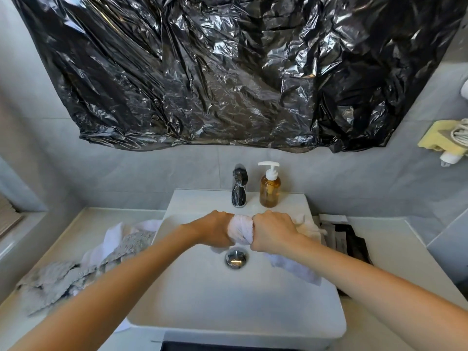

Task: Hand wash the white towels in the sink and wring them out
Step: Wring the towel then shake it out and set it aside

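Cloths (76, 269) heaped on counter, left. Over sink (202, 295): left hand (215, 230) fisted around towel (239, 230), right hand (272, 233) fisted around its other end, above drain (236, 258). Tap (239, 186), soap bottle (270, 190) behind.

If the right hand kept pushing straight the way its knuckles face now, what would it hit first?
Probably the left hand. The right hand faces it, both gripping the twisted white towel above the sink; only that towel bunch separates them, though depth is uncertain.
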`<action>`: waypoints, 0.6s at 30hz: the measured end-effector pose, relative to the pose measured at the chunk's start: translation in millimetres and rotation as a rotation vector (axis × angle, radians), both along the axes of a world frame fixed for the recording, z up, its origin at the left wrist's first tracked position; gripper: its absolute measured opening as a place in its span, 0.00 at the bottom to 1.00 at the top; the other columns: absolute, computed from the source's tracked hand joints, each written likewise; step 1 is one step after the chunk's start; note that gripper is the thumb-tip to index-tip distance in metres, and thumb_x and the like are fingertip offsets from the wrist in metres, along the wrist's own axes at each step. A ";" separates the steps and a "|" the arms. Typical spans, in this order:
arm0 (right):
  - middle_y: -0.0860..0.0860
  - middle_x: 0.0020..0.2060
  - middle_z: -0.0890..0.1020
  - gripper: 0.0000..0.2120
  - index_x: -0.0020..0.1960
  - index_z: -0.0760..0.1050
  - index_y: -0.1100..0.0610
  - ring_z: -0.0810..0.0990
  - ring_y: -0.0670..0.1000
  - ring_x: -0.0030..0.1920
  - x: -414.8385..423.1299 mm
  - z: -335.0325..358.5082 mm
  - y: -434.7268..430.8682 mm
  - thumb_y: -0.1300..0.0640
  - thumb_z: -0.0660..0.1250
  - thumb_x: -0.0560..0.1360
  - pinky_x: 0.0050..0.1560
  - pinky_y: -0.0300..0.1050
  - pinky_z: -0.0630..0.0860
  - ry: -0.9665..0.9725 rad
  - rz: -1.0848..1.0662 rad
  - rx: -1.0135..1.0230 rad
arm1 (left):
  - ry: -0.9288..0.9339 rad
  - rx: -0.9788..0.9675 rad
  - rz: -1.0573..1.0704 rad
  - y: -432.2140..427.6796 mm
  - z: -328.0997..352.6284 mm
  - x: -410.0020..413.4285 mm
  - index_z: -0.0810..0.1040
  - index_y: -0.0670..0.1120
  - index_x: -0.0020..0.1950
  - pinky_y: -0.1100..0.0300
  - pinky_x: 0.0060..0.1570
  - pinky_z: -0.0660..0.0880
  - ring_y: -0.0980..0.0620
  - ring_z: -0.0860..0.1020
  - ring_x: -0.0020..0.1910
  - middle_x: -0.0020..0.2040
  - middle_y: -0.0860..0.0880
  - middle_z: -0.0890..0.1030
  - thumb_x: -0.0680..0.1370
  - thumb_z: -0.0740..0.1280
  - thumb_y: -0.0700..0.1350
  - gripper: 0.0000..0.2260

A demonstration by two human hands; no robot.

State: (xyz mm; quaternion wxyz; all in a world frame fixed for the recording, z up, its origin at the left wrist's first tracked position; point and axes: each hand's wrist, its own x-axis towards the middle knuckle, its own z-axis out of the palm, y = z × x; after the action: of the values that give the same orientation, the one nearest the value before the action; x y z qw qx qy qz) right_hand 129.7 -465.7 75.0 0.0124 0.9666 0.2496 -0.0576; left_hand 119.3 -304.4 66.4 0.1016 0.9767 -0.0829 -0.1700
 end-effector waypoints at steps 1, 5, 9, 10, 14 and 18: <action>0.53 0.52 0.80 0.17 0.59 0.71 0.54 0.79 0.57 0.52 0.3 -3.6 -1.8 0.54 0.66 0.71 0.43 0.45 0.66 -0.084 0.035 -0.013 | 0.034 -0.056 0.040 -1.9 -5.3 -2.0 0.77 0.47 0.49 0.61 0.38 0.73 0.48 0.80 0.44 0.47 0.47 0.83 0.69 0.68 0.40 0.09; 0.55 0.50 0.82 0.30 0.72 0.57 0.56 0.81 0.59 0.49 8.0 -19.9 -9.0 0.59 0.63 0.73 0.38 0.46 0.64 -0.340 0.217 -0.046 | 0.150 -0.467 0.295 -15.2 -28.7 -15.2 0.74 0.50 0.40 0.69 0.22 0.64 0.60 0.70 0.25 0.34 0.50 0.78 0.73 0.68 0.43 0.05; 0.51 0.24 0.77 0.38 0.58 0.65 0.56 0.76 0.53 0.21 21.9 -34.1 -19.3 0.59 0.77 0.52 0.23 0.39 0.59 -0.531 0.317 -0.014 | 0.387 -0.886 0.455 -24.1 -36.3 -24.6 0.74 0.44 0.33 0.68 0.22 0.59 0.55 0.68 0.19 0.23 0.50 0.75 0.75 0.67 0.43 0.11; 0.50 0.22 0.75 0.38 0.58 0.66 0.55 0.73 0.53 0.18 26.7 -40.5 -21.8 0.60 0.77 0.50 0.21 0.37 0.60 -0.537 0.338 0.012 | 0.459 -0.991 0.458 -25.1 -39.8 -24.9 0.73 0.43 0.33 0.68 0.22 0.59 0.54 0.68 0.21 0.24 0.49 0.74 0.73 0.68 0.43 0.11; 0.50 0.24 0.73 0.45 0.71 0.65 0.52 0.70 0.52 0.19 37.4 -53.3 -31.4 0.62 0.76 0.56 0.20 0.40 0.67 -0.531 0.381 0.091 | 0.799 -1.259 0.474 -21.1 -52.0 -15.5 0.75 0.46 0.31 0.69 0.18 0.57 0.57 0.66 0.23 0.28 0.49 0.70 0.70 0.68 0.45 0.08; 0.51 0.33 0.75 0.44 0.72 0.62 0.46 0.70 0.52 0.20 38.3 -62.0 -33.2 0.59 0.76 0.60 0.20 0.40 0.64 -0.624 0.432 0.109 | 0.882 -1.331 0.440 -6.3 -52.1 -4.5 0.75 0.42 0.36 0.70 0.17 0.62 0.58 0.68 0.21 0.28 0.49 0.74 0.78 0.63 0.43 0.11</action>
State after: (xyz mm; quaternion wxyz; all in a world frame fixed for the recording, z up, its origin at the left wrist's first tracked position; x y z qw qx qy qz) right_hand 167.9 -498.9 13.0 0.0485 0.8620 0.4343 0.2569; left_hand 114.8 -310.7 14.2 0.7128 0.5498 0.0743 -0.4291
